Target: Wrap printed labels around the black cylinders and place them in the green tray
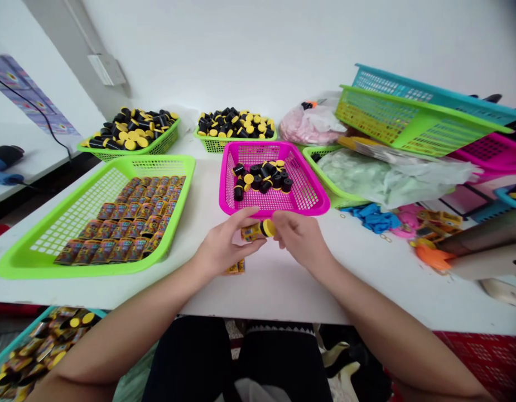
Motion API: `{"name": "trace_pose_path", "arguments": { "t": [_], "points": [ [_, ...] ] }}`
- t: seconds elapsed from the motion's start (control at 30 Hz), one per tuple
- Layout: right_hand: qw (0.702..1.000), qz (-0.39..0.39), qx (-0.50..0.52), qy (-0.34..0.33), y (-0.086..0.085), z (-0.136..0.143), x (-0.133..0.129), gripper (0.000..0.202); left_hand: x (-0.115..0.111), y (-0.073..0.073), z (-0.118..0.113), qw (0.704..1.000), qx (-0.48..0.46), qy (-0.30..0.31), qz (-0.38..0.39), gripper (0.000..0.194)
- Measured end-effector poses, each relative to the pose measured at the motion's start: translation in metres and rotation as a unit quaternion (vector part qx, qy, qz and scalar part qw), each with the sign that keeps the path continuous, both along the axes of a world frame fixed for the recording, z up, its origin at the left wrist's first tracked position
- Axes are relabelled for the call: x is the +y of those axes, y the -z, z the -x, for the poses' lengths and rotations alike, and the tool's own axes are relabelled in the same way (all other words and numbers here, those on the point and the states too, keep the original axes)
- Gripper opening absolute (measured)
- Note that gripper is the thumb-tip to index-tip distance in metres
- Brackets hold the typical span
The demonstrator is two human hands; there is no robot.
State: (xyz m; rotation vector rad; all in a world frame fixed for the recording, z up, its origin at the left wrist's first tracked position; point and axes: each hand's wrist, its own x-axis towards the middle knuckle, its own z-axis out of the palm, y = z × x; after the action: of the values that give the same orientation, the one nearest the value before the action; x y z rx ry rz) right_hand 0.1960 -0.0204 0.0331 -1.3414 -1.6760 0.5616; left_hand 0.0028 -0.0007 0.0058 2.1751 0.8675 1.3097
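Note:
A small cylinder (252, 231) with a colourful printed wrap and a yellow cap lies sideways between the fingers and thumb of my left hand (221, 245). My right hand (300, 239) has its fingers pinched together against the yellow cap end. Below my left hand, part of a stack of printed labels (236, 268) shows on the table. Just beyond both hands is a magenta basket (274, 211) holding black cylinders with yellow caps (264, 177). A green basket (94, 270) on the left holds rows of wrapped cylinders (126, 220).
Two green baskets (165, 139) (218, 146) of black-and-yellow cylinders stand along the wall. On the right are stacked baskets (420, 120), plastic bags (379, 173), blue pieces (372, 216) and an orange piece (434, 257). A blue-rimmed basket (15, 341) sits below the table edge at left.

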Motion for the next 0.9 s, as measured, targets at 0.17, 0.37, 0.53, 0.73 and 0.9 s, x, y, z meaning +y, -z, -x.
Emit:
{"name": "trace_pose_path", "arguments": {
  "t": [0.17, 0.37, 0.53, 0.73, 0.9],
  "points": [
    [0.957, -0.25, -0.112, -0.101, 0.003, 0.001, 0.0, 0.049, -0.001, -0.01, -0.006, 0.956, -0.216, 0.058, 0.19, 0.079],
    [0.919, -0.339, -0.18, -0.086, 0.015, 0.017, -0.004, 0.063, -0.002, -0.012, -0.012, 0.851, -0.29, 0.204, 0.387, 0.076],
    [0.913, -0.35, -0.172, -0.118, 0.012, 0.026, -0.012, 0.058, -0.009, -0.012, -0.01, 0.821, -0.211, 0.295, 0.44, 0.08],
    [0.881, -0.411, -0.208, -0.103, 0.015, 0.025, -0.01, 0.044, -0.015, -0.015, -0.015, 0.904, -0.182, 0.219, 0.32, 0.084],
    [0.836, -0.444, -0.314, -0.081, 0.015, 0.022, -0.008, 0.028, -0.02, -0.011, -0.023, 0.961, -0.165, 0.035, 0.218, 0.084]
  ]
}}
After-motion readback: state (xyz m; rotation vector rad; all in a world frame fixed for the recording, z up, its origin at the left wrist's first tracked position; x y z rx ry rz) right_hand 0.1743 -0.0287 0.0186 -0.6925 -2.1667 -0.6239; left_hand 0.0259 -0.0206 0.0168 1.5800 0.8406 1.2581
